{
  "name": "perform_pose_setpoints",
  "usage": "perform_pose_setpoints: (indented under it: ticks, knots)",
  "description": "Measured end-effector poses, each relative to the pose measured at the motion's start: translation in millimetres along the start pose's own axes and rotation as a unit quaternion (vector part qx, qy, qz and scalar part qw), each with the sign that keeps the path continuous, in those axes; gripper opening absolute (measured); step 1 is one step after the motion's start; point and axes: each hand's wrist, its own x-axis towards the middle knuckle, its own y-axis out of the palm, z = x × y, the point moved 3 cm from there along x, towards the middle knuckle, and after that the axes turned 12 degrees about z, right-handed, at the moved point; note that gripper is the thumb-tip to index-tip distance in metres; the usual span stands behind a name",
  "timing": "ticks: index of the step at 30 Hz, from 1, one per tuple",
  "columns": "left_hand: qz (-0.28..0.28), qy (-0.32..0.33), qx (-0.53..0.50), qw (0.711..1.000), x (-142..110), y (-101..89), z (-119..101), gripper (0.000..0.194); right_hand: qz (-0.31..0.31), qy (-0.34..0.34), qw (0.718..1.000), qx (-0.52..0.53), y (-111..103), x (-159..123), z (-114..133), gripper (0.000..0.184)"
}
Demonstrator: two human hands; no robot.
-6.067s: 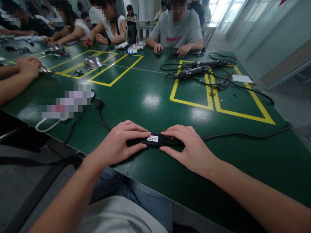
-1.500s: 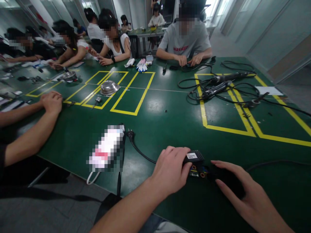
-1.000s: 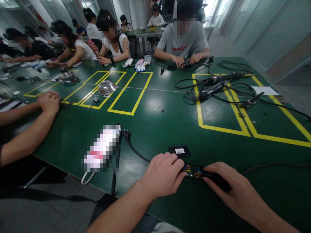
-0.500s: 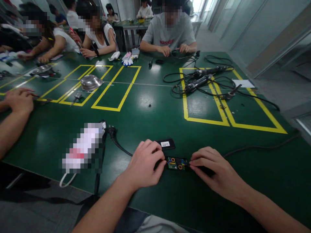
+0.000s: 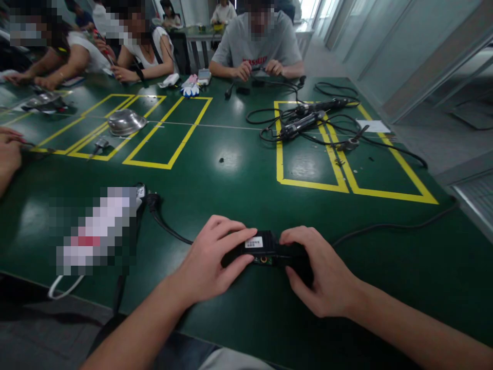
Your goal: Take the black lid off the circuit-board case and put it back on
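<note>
My left hand (image 5: 210, 257) grips a black plastic cover (image 5: 268, 241) with a white label, thumb in front and fingers behind. The cover sits over a small black case, slightly tilted, hiding most of the circuit board (image 5: 264, 260); a copper-coloured ring shows below its front edge. My right hand (image 5: 318, 270) is curled around the right end of the black case (image 5: 283, 252), its thumb and index finger on either side. A black cable (image 5: 173, 231) with a plug runs out from behind my left hand. Another black cable (image 5: 385, 226) leads off to the right.
A power strip (image 5: 100, 226), partly blurred out, lies at left. Corded black electric screwdrivers (image 5: 304, 125) rest inside yellow tape outlines. A metal bowl-shaped part (image 5: 126, 122) is farther left. Across the green table (image 5: 215, 190) a person (image 5: 256, 46) handles a cable; others sit at left.
The labelled cover has come from the table behind onto the circuit board, held in my left hand. My right hand has shifted from a fingertip pinch to a wider hold. The view has turned slightly.
</note>
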Motion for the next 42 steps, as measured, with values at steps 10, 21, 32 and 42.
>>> perform_pose_setpoints:
  ticks: [10, 21, 32, 42]
  knots:
    - [0.091, -0.006, 0.023, 0.996, 2.0, 1.4, -10.9, 0.036, 0.05, 0.033, 0.998, 0.001, -5.0, 9.8, 8.1, 0.03]
    - [-0.027, -0.13, 0.083, 0.988, 1.9, -6.2, 5.2, 0.019, 0.075, 0.018, 0.997, -0.01, -3.5, 11.1, 1.0, 0.019]
    - [0.04, -0.041, 0.123, 0.991, -10.7, -8.9, -8.7, 0.014, 0.068, -0.011, 0.997, -0.037, 0.1, 5.9, -0.2, 0.014]
    - [0.023, -0.014, 0.068, 0.997, -9.5, -6.4, -10.9, 0.019, 0.009, -0.016, 1.0, 0.0, -7.5, 4.9, -0.2, 0.009]
